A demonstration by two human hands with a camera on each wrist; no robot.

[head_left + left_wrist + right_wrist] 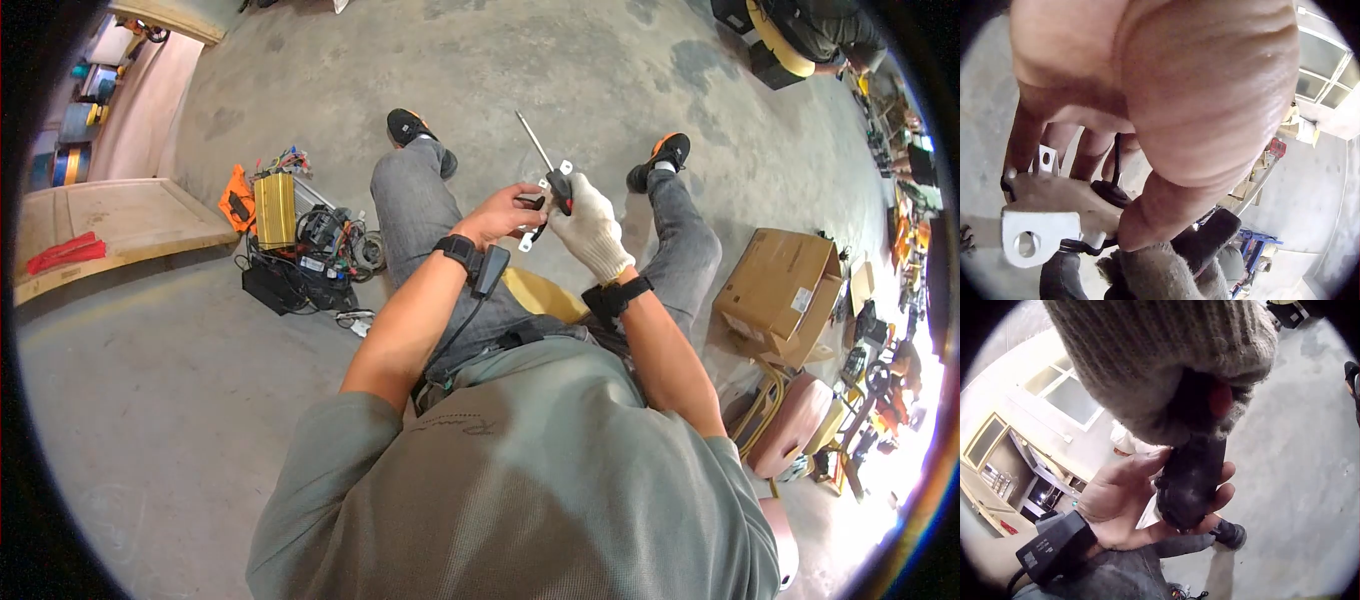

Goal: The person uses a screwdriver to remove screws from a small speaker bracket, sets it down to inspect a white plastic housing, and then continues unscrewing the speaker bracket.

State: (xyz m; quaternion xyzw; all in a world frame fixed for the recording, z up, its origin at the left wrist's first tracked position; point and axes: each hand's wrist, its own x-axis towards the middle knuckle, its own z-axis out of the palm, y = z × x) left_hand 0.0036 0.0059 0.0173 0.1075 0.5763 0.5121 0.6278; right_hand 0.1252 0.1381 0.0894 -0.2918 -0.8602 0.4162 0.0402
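Left wrist: bare left hand (1166, 100) pinches the part (1054, 197), thumb on the near side, other fingers behind it. Part has a smooth, pale body with black edging; white tabs (1040, 237), flat, metal-looking, hole in each. Shaft not visible here.

Head: part sits between the two hands, over the lap, off the floor (560, 60). Right hand (590, 225), in a white knit glove, grips the screwdriver (534, 140), fingers curled round the handle. Slim bright shaft points forward, tip in the air, off the part. Step looks like holding and positioning the part, driver ready; using it would call for a steady pinch and the tip turned round to the part. To the left, gold ribbed box (275, 210) by tangled wires; wooden bench (120, 215) beyond.

Right wrist: ribbed, fuzzy cuff fills the top. Black rounded end below, probably the handle, red patch above it. Bare fingers spread behind; their contact with the part: can't tell here.
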